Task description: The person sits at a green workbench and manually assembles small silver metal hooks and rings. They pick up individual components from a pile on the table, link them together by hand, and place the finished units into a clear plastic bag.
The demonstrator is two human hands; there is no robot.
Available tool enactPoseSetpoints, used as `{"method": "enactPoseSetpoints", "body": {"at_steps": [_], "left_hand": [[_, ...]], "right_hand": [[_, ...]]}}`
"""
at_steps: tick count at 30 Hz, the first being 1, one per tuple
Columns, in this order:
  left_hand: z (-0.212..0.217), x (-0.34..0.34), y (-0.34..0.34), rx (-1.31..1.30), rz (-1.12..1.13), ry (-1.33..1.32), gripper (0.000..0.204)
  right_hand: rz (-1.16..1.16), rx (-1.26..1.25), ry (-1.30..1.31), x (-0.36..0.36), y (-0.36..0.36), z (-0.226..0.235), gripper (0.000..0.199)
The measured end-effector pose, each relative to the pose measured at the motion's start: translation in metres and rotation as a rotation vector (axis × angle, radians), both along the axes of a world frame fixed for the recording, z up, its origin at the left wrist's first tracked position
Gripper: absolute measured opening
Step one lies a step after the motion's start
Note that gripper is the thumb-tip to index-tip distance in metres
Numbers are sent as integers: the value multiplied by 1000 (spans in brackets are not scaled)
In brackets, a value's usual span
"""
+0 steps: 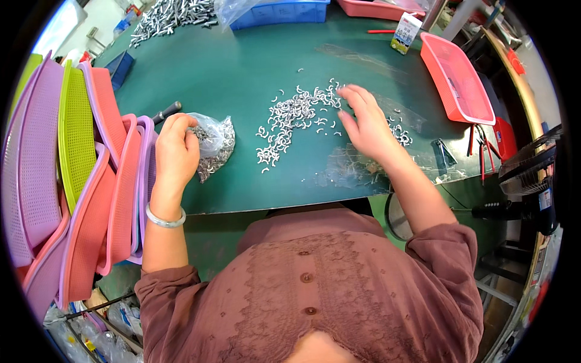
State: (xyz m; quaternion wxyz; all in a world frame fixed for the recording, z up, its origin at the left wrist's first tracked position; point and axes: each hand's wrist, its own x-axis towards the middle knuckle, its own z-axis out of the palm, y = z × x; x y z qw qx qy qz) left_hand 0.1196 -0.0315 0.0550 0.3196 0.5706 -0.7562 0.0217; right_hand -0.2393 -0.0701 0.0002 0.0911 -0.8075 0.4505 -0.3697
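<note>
A clear plastic bag (224, 144) of small grey metal pieces lies near the front left of the green table (260, 72). My left hand (177, 146) is closed on the gathered edge of this bag, its fingertips partly hidden. In the middle of the table spreads a loose heap of small silvery C-shaped metal pieces (296, 109). At the heap's right end my right hand (367, 124) reaches in with thumb and fingers apart, and nothing shows between them. More of the curved pieces (400, 134) lie beside its wrist.
Stacked plastic baskets (85, 163) crowd the left side. A pink basket (457, 78), a small carton (406, 33) and red-handled pliers (484, 151) are at the right. At the back are a pile of metal pins (175, 18) and a blue tray (281, 13). A fan (529, 166) stands far right.
</note>
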Motion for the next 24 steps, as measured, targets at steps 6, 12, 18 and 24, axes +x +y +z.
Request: {"method": "enactPoseSetpoints", "body": {"at_steps": [6, 12, 18, 24], "left_hand": [[-4, -5, -3, -13, 12, 40, 17], [-9, -7, -5, -43, 32, 70, 25], [-6, -14, -1, -11, 52, 122, 30], [-7, -15, 1, -59, 25, 115, 27]], "right_hand": [[-126, 135, 271, 11, -55, -19, 61], [-18, 138, 331, 31, -64, -27, 66], [210, 110, 281, 56, -37, -23, 63], [418, 81, 258, 52, -26, -17, 59]]}}
